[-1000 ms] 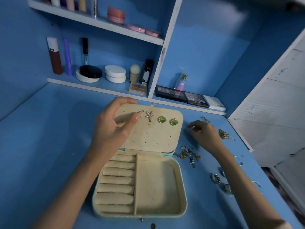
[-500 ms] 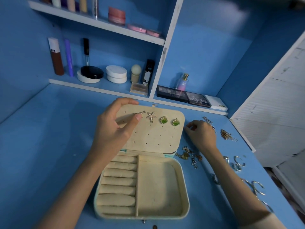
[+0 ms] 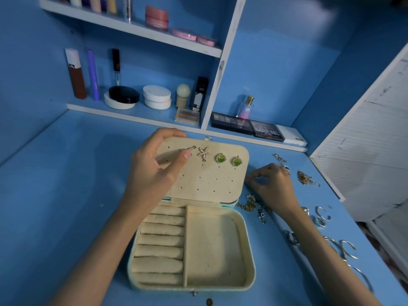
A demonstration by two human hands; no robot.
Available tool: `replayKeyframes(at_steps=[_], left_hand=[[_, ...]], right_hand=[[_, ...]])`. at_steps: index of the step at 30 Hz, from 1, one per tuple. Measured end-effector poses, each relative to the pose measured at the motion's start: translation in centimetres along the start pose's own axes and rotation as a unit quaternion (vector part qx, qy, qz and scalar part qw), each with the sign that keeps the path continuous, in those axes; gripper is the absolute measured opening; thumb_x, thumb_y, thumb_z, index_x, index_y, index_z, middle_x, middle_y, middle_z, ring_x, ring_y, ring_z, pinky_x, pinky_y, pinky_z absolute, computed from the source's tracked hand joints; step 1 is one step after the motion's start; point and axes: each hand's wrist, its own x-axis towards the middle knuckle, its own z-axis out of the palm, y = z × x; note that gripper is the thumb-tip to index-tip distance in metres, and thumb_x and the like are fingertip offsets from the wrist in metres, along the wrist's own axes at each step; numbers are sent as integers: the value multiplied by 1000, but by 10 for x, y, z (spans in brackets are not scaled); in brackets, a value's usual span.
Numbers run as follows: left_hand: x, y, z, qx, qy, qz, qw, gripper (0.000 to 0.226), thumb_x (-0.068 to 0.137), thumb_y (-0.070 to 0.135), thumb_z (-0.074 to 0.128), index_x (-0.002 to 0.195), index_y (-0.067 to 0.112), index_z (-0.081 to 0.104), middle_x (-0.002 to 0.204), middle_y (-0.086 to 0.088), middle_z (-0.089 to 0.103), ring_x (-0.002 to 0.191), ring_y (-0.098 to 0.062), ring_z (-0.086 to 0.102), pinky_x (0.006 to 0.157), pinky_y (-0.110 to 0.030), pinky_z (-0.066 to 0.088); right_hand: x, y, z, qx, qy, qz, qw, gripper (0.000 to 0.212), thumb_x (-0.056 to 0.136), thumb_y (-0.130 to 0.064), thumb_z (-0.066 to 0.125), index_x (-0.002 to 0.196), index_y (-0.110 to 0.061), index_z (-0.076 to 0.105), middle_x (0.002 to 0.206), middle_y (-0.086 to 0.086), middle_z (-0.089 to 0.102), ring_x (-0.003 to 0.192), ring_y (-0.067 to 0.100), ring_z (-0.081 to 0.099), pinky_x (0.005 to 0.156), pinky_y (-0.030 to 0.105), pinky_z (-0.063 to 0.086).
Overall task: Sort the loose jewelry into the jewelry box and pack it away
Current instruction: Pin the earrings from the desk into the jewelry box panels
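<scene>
Change: left hand [image 3: 152,171] still pinches silver earring [image 3: 190,148] against cream perforated lid [image 3: 209,182].
Right hand [image 3: 273,184]: curled, hold unclear.
Right of pinch: gold starfish stud [image 3: 204,153].

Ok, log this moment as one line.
left hand: pinches earring at lid | right hand: touching table by lid | on lid: starfish, two green studs

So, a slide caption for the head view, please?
Left hand pinches an earring at the jewelry box lid; right hand rests among loose jewelry.
</scene>
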Motion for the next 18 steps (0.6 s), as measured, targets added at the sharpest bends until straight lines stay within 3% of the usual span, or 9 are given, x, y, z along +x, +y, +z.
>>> replayKeyframes(at_steps=[3, 9, 15, 18], left_hand=[[0, 1, 0, -4, -2, 5, 1000, 23, 86, 11, 68, 104, 24, 61, 89, 15, 63, 59, 17, 51, 55, -1, 36], [0, 0, 0, -1, -2, 2, 1000, 24, 86, 13, 68, 103, 27, 60, 92, 12, 63, 53, 17, 49, 51, -1, 36], [0, -1, -1, 12, 5, 3, 1000, 25, 86, 18, 70, 100, 35, 60, 103, 26, 63, 71, 11, 55, 69, -10, 40], [0, 0, -1, 9, 2, 5, 1000, 24, 86, 17, 70, 102, 31, 61, 98, 22, 65, 83, 10, 58, 74, -6, 41]], right_hand=[[-2, -2, -3, -26, 3, 15, 1000, 9, 82, -29, 69, 88, -24, 74, 99, 3, 56, 105, 26, 45, 87, 39, 38], [-5, -7, -7, -122, 23, 11, 992, 17, 84, -33, 66, 96, -24, 74, 109, 3, 58, 110, 27, 43, 86, 37, 29], [-7, -12, -7, -181, 34, -35, 982, 17, 86, -29, 62, 96, -22, 73, 103, 5, 58, 104, 29, 47, 86, 39, 32], [-7, -15, -7, -225, 27, -63, 972, 20, 88, -29, 57, 100, -21, 71, 103, 5, 59, 103, 29, 48, 88, 39, 32]])
